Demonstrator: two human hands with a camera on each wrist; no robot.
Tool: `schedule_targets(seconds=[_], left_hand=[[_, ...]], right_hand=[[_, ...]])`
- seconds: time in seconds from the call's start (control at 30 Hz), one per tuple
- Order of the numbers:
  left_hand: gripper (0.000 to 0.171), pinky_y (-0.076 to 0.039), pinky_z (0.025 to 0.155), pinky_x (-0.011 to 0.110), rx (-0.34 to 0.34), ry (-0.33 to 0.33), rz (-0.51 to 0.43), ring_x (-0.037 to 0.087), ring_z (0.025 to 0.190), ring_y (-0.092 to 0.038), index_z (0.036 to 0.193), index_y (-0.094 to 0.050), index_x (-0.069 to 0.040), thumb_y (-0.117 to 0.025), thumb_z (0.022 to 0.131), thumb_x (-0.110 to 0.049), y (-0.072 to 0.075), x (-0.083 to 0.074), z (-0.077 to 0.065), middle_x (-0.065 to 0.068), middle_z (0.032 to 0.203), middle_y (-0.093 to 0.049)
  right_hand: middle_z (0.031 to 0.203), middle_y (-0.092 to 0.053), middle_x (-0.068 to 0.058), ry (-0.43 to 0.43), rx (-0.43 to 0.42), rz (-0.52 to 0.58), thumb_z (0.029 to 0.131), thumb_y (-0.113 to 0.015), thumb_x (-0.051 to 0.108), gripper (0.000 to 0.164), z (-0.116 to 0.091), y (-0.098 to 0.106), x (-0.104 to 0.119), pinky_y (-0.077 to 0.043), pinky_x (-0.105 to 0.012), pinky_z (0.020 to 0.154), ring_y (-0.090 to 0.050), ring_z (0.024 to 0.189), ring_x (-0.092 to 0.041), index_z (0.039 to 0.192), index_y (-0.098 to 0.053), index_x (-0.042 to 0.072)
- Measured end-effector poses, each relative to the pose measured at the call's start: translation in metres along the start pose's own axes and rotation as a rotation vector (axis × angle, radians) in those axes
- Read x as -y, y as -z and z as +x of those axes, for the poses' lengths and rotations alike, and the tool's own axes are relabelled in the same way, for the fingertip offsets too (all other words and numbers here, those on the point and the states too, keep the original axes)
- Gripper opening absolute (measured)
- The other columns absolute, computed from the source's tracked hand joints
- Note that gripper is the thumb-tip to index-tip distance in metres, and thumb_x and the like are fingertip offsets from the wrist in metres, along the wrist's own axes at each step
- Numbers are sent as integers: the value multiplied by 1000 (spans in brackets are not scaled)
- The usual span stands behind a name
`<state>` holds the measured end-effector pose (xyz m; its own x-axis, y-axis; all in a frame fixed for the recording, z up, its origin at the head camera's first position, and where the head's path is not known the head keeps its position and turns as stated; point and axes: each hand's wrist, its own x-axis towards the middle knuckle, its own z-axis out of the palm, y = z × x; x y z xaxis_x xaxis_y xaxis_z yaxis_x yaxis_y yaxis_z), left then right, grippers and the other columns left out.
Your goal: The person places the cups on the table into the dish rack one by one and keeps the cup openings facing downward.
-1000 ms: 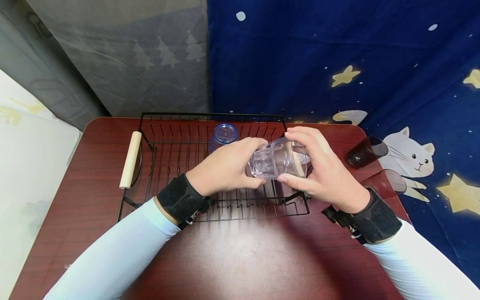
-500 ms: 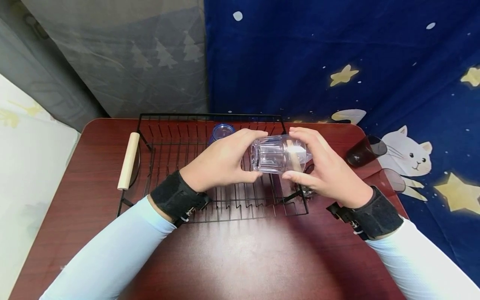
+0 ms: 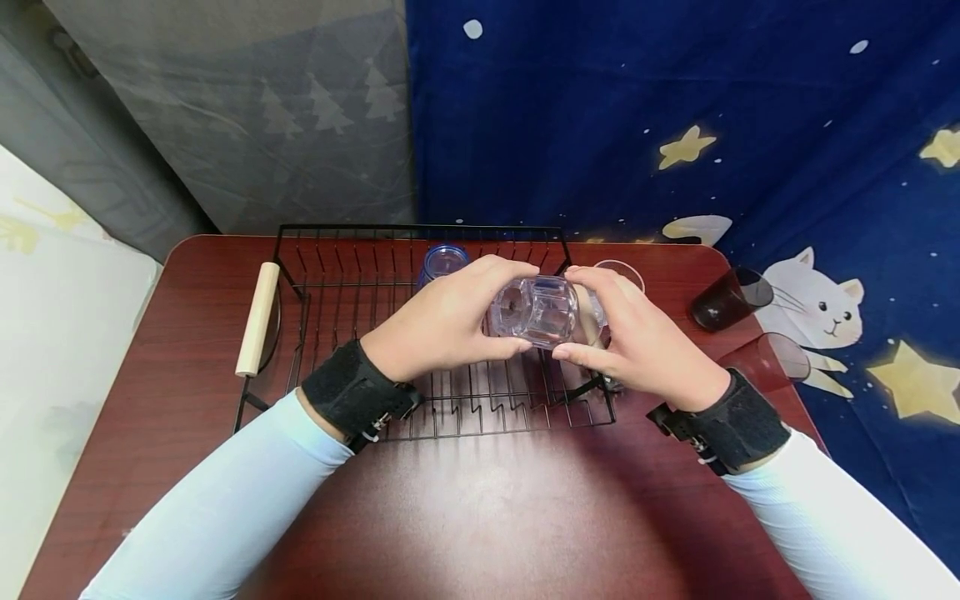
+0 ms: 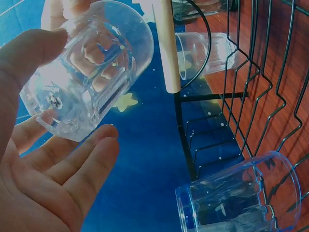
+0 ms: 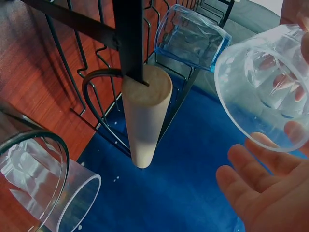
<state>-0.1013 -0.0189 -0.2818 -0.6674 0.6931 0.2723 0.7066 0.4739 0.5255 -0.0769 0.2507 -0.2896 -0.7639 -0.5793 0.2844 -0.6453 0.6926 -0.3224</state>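
A clear faceted plastic cup (image 3: 553,310) lies sideways between both hands above the dish rack. My left hand (image 3: 446,321) holds its base end, thumb on the near side, as the left wrist view shows. At the rim end my right hand (image 3: 645,337) holds it, with fingers around the cup (image 5: 263,92) in the right wrist view. Below and to the left, a blue clear cup (image 3: 446,261) stands upside down in the rack, partly hidden by the left hand. The black wire dish rack (image 3: 495,435) sits under both hands.
Wooden handles flank the rack, one at left (image 3: 258,321) and one at right (image 5: 145,121). Right of it stands another clear cup (image 4: 212,53), partly hidden by the right hand. A dark cup (image 3: 726,302) and a reddish cup (image 3: 767,363) stand near the table's right edge.
The held cup has turned, with its base now tipped more toward the head camera. My right hand has shifted slightly left, and another clear cup's rim shows behind it.
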Motion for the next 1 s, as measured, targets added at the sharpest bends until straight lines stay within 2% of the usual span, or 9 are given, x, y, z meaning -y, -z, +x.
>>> schedule_targets(seconds=[0.17, 0.4, 0.6, 0.73, 1.0], left_hand=[[74, -51, 95, 33, -9, -25, 11, 13, 114, -56, 148, -43, -10, -73, 89, -44, -2, -2, 2, 7, 135, -54], [72, -50, 95, 36, 0, 1, 30, 15, 113, -56, 150, -42, -13, -69, 91, -45, -4, -6, 8, 7, 134, -53], [71, -50, 94, 37, 6, 15, 86, 18, 113, -55, 149, -46, -15, -69, 89, -46, -8, -5, 16, 6, 131, -54], [68, -51, 86, 35, 12, 29, 137, 20, 107, -55, 147, -49, -18, -69, 88, -44, -11, -1, 23, 5, 126, -56], [68, -51, 85, 36, 79, 85, 228, 22, 109, -53, 147, -49, -19, -69, 88, -45, -14, 4, 39, 5, 131, -55]], right_hand=[[142, -51, -17, -55, 53, -38, 83, -81, 36, 81, 0, -1, 3, -40, -53, 105, -49, 129, -33, 144, -42, -1], [146, -49, -18, -110, 104, -62, 87, -77, 43, 81, -3, -2, 3, -42, -54, 105, -50, 128, -33, 147, -40, 3], [142, -52, -15, -77, 41, -78, 87, -77, 39, 76, -6, 0, -2, -41, -51, 104, -52, 124, -32, 146, -44, 5], [138, -53, -13, -69, -9, -79, 86, -78, 35, 75, -9, 3, -6, -40, -49, 104, -51, 125, -29, 146, -45, 5], [135, -55, -9, -83, -43, -62, 88, -77, 33, 65, -16, 4, -13, -38, -47, 105, -49, 127, -26, 140, -50, 7]])
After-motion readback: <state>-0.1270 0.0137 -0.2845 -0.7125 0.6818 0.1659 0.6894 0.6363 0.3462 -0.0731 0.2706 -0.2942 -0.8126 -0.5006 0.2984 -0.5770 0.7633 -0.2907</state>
